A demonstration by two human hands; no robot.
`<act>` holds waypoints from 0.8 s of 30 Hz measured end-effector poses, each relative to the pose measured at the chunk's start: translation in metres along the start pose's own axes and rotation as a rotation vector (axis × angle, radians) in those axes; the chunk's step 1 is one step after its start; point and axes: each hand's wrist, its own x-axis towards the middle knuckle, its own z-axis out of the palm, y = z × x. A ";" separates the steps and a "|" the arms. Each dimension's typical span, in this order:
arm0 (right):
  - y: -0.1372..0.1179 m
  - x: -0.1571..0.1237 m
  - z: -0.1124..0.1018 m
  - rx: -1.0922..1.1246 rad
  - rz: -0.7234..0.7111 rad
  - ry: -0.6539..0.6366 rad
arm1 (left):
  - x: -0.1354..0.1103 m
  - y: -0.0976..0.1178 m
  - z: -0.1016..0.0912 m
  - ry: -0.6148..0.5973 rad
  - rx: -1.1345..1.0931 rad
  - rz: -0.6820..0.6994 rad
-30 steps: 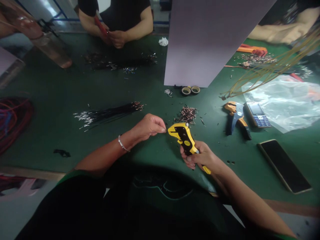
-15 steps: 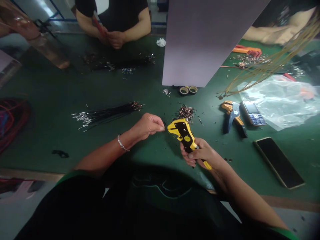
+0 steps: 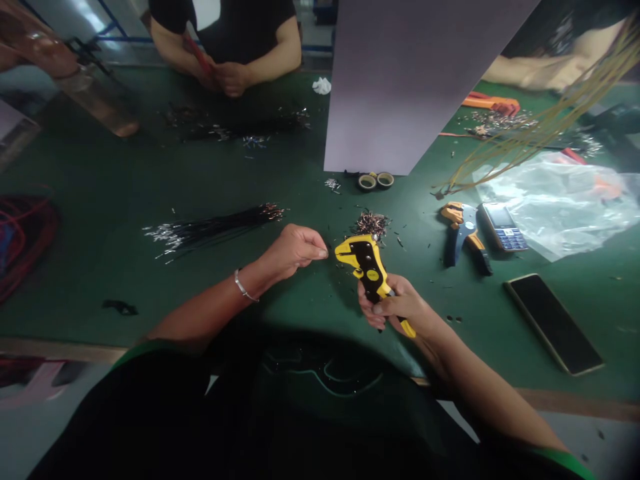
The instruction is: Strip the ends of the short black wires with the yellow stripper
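Fingers (image 3: 400, 303) of right hand closed around grip of a yellow-and-black wire stripper (image 3: 369, 270), thumb lying across the body. Stripper held in the air above the green bench (image 3: 150, 293), tilted, nose pointing up and left, handle end showing below the hand. Left hand (image 3: 295, 252) held just beside the nose, thumb and forefinger pinched tight, gap narrow; anything between them too thin to make out. Metal bracelet (image 3: 243, 288) on left wrist.

Near the stripper: small heap of cut wire bits (image 3: 372, 225) just above its nose, on bench. Left of it, a bundle of black wires (image 3: 215, 227) lies flat, bare silver ends toward left, copper ends toward right. To the right, a second wire stripper (image 3: 463, 233), blue and orange, lies beside a keypad phone (image 3: 503, 228). Farther right are a smartphone (image 3: 553, 323) and a clear plastic bag (image 3: 555, 207), with yellow wires (image 3: 530, 140) hanging above the bag. Two tape rolls (image 3: 375, 181) sit at foot of a white board (image 3: 420, 80). Across the bench, a co-worker's hands (image 3: 233, 79) hold a red-handled tool (image 3: 197, 55). Red wire coil (image 3: 23, 247) at left edge.
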 end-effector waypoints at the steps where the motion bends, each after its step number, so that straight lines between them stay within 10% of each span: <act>1: 0.001 0.000 0.000 -0.005 -0.006 0.007 | 0.000 0.000 0.000 0.002 0.002 0.002; 24: 0.002 -0.003 0.008 -0.104 -0.013 0.101 | 0.005 -0.002 -0.004 0.046 0.093 0.050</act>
